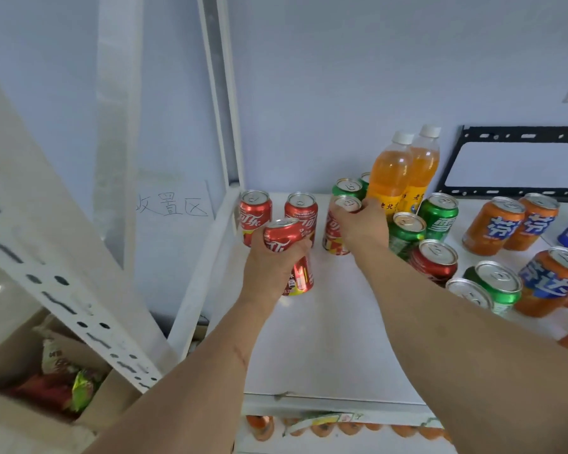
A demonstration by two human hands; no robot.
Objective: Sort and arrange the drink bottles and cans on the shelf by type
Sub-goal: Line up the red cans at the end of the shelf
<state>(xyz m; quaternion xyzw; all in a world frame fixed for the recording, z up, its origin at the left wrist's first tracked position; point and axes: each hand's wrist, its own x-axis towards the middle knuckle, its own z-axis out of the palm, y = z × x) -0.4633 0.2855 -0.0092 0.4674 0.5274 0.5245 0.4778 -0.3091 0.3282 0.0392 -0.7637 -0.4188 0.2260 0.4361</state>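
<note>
Nearest the camera, two bare forearms reach up over the front lip of the white shelf (325, 355), where a broad bare stretch of board lies between the edge and the drinks. The left hand (269, 267) grips a red cola can (289, 253) around its middle, fingers curled round the body; the can is tilted, its long axis leaning with the silver top toward the upper left, the base near the shelf surface, though contact there cannot be told. The top and the base both stick out past the hand.

Farther in, the right hand (363, 224) holds a second red can (336, 231) from its right side, fingers wrapped near the rim; this can stands upright on the shelf, most of its body showing left of the hand.

Behind the tilted can, two more red cans (255, 216) stand upright side by side at the shelf's back left corner, just beside the white upright post (223, 103). To the right, green cans (438, 216), another red one, and orange cans (492, 224) crowd the board. At the back stand two orange-drink bottles (391, 172), upright, against the pale wall.
</note>
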